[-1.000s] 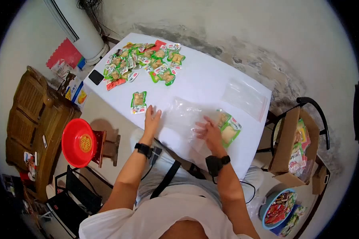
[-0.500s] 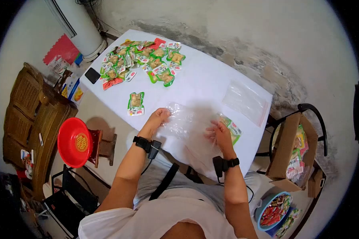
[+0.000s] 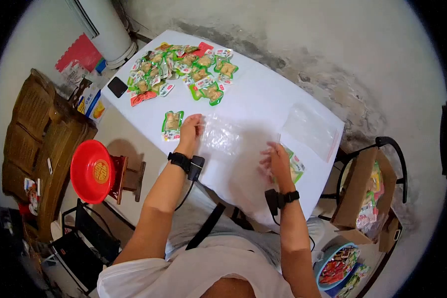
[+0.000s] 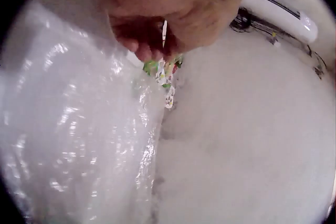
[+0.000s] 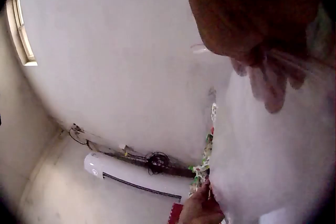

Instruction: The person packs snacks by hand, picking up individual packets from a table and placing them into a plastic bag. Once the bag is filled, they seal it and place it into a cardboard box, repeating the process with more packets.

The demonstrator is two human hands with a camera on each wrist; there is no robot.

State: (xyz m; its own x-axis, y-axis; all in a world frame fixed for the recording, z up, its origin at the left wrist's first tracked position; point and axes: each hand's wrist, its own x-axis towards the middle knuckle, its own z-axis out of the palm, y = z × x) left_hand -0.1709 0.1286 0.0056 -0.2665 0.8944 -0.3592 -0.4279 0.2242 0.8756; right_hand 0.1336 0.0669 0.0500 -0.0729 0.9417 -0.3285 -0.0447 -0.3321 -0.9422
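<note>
A clear plastic bag (image 3: pixel 222 136) spans the space between both hands over the white-covered table. My left hand (image 3: pixel 189 131) pinches its left edge; in the left wrist view the curled fingers of the left hand (image 4: pixel 157 19) are at the top edge of the shiny bag (image 4: pixel 68 124). My right hand (image 3: pixel 279 166) holds the bag's right side, its fingers seen through the film in the right wrist view, where the bag (image 5: pixel 273 150) hangs below the hand (image 5: pixel 257 29). A snack packet (image 3: pixel 172 124) lies beside the left hand, others (image 3: pixel 295 166) beside the right.
Piled snack packets (image 3: pixel 159 69) and a phone (image 3: pixel 117 87) occupy the table's far left. More flat clear bags (image 3: pixel 310 130) lie at right. A cardboard box (image 3: pixel 355 188) and blue basin (image 3: pixel 319 273) stand right of the table, a red basin (image 3: pixel 90 171) left.
The left hand closed on the bag's edge and moved up and away from the body. The right hand shifted slightly right and down, and the bag is drawn out between them.
</note>
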